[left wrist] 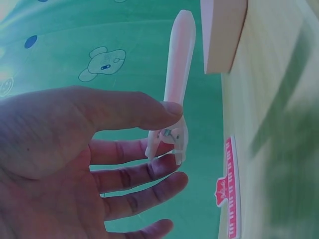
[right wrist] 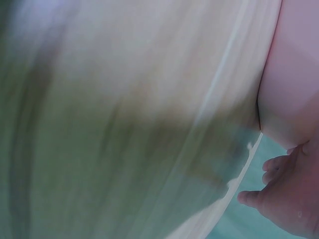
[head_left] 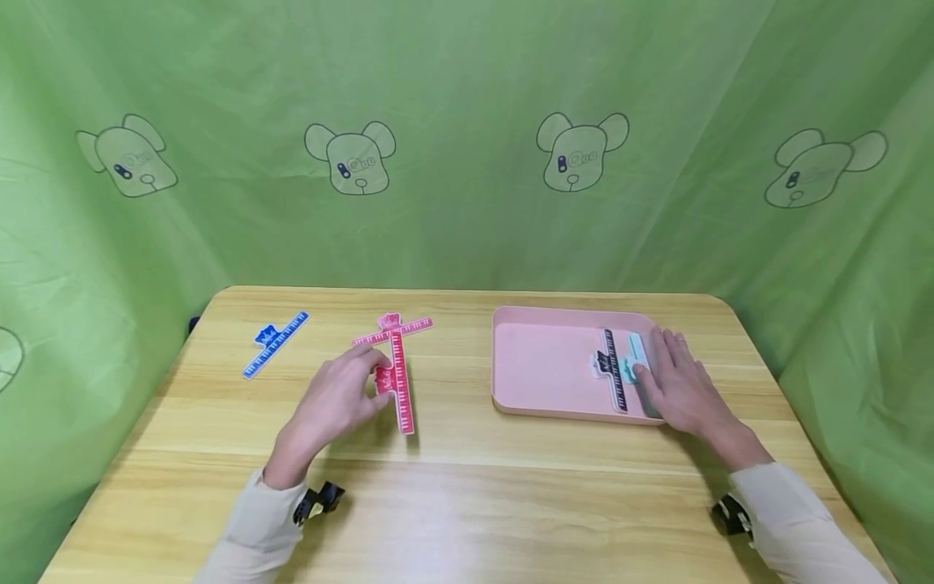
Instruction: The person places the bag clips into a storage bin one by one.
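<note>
My left hand (head_left: 339, 401) pinches a red spring clip (head_left: 404, 397) with a piano-key pattern between thumb and fingers. The left wrist view gives this clip (left wrist: 180, 55) edge-on, its metal spring showing below the thumb. Behind it a pink piano-key clip (head_left: 417, 327) lies on the table, partly overlapped by the held one. My right hand (head_left: 682, 385) rests at the right rim of the pink tray (head_left: 540, 410), fingers extended and thumb over the mint-green clip (head_left: 637, 349) inside. Beside that one lies a black piano-key clip (head_left: 613, 369).
A blue piano-key clip (head_left: 276, 345) lies slantwise at the table's left. The wooden table (head_left: 452, 503) ends at a rounded back edge, and a green curtain (head_left: 467, 235) with printed bear heads hangs behind and at both sides.
</note>
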Demonstrator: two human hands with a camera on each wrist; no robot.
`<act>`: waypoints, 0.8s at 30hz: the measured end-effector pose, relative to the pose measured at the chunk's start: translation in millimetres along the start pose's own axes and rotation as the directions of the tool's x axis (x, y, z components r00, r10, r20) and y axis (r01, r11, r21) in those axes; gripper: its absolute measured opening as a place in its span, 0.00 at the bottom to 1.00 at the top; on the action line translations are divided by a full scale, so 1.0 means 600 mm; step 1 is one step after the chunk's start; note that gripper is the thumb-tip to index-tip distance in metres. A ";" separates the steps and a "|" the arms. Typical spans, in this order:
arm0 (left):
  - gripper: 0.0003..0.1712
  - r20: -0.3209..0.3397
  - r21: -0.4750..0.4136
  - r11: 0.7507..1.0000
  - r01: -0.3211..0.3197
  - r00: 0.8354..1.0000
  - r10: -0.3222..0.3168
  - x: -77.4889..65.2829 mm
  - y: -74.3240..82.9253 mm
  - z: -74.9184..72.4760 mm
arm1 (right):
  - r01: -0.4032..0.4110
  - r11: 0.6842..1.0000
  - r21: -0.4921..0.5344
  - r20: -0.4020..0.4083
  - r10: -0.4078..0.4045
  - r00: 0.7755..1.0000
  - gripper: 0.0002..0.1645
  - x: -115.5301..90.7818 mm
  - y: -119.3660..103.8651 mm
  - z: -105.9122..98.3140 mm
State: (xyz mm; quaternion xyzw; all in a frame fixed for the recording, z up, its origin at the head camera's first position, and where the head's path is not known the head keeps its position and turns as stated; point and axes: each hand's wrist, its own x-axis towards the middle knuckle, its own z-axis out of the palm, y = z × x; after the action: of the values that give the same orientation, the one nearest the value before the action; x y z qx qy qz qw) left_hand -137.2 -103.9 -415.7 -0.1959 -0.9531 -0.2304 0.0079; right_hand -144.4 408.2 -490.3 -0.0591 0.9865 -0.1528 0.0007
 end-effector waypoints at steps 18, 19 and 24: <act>0.24 -0.008 -0.062 0.998 -0.013 1.000 0.013 0.026 0.037 0.005 | 0.000 1.000 -0.005 -0.005 0.000 1.000 0.48 0.001 0.002 0.000; 0.24 -0.012 -0.069 0.997 -0.023 1.000 0.022 0.028 0.039 0.007 | 0.000 1.000 -0.006 -0.005 0.000 1.000 0.48 0.001 0.002 0.000; 0.23 -0.020 -0.111 0.990 -0.084 0.996 0.082 0.039 0.050 0.017 | -0.003 1.000 -0.003 -0.005 0.003 1.000 0.48 0.001 0.002 0.000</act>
State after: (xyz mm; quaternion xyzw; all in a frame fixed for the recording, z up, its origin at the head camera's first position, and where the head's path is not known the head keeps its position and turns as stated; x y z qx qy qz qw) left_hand -146.4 -66.2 -409.5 -0.2339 -0.9297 -0.2842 0.0140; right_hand -144.9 409.3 -490.8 -0.0575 0.9868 -0.1513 -0.0015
